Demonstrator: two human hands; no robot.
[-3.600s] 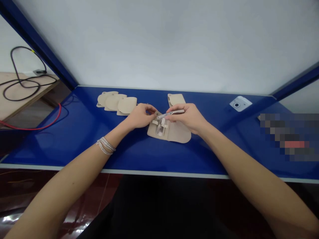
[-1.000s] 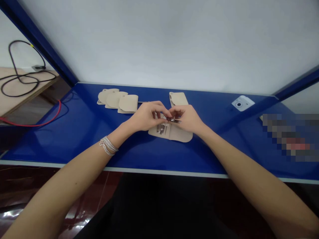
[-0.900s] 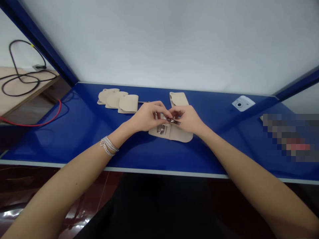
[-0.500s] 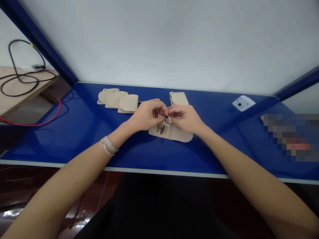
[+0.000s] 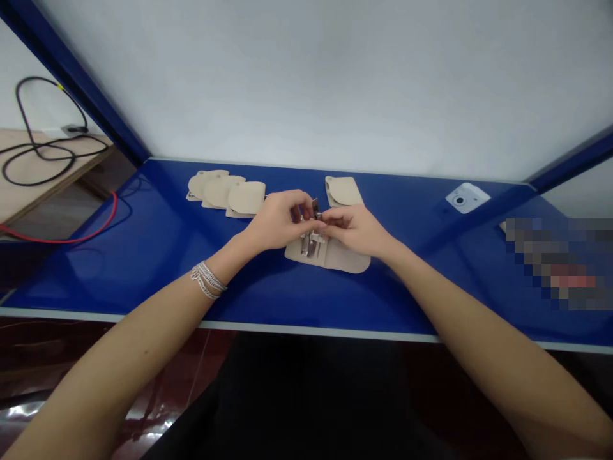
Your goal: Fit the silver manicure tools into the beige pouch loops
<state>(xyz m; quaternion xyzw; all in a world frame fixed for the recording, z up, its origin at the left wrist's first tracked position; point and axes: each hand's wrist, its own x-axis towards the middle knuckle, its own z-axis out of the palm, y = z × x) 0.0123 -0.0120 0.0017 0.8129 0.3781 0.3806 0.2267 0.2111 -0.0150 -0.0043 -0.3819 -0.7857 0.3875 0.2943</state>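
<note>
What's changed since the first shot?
The left hand and right hand have moved together over the open beige pouch. The metal tool, earlier held flat in the right hand, now stands upright at their fingertips; which hand grips it is unclear. The pouch and other pouches stayed put.

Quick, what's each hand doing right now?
Left hand: closed, pinching a small shiny steel tool.
Right hand: closed, fingertips against that tool; whether it also holds it cannot be told.
</note>
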